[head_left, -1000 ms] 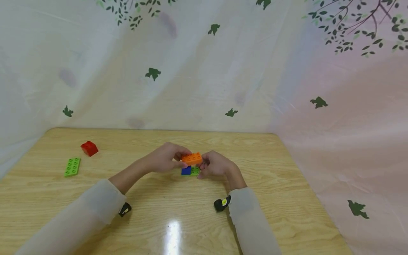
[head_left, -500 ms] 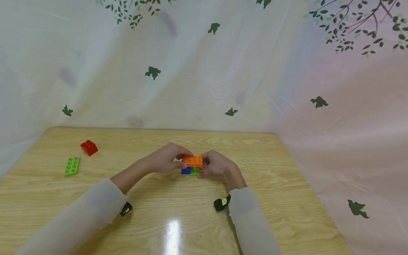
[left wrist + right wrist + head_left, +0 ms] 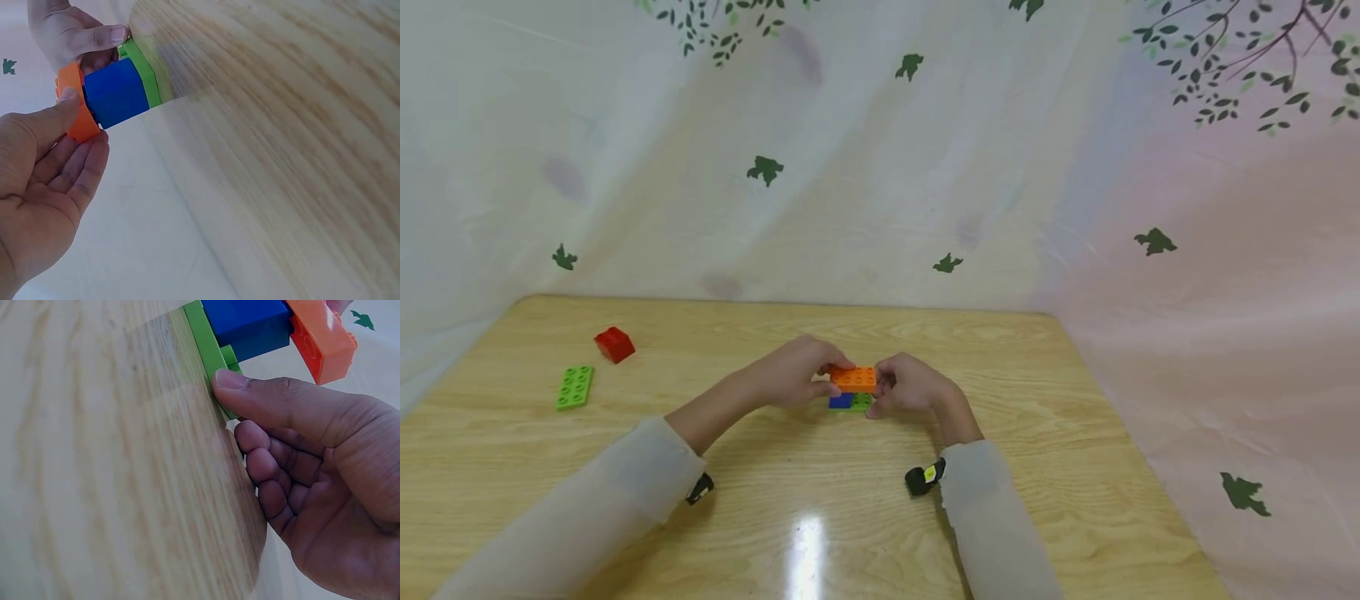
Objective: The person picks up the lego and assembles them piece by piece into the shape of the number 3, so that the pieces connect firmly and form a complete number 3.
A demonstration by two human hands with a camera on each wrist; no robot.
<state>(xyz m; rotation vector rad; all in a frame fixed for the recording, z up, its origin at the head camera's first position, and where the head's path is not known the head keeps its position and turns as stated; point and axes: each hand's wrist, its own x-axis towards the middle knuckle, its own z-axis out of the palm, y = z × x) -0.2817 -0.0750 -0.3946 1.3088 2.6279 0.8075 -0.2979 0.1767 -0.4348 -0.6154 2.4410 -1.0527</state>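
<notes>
Tabletop (image 3: pixel 1045 400): smooth, glossy, wood-grained. Orange brick (image 3: pixel 853 380), blue brick (image 3: pixel 117 94), green plate (image 3: pixel 207 345): smooth plastic. Red brick (image 3: pixel 614 344), near far left corner: plastic. Backdrop (image 3: pixel 850 208), beyond far edge: creased, cloth-like.

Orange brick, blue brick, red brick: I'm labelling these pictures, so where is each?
Orange brick (image 3: pixel 854 378), head view: studded top.
Blue brick (image 3: pixel 117 97), left wrist view: side wall.
Red brick (image 3: pixel 615 345), head view: middle of its visible body.

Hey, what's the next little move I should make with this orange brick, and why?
I'd probably press the orange brick down with your left hand while your right hand steadies the green base plate. The brick is atop the blue block but looks slightly tilted in the right wrist view, overhanging the base plate's bare studs, so it may not be fully seated.
</notes>
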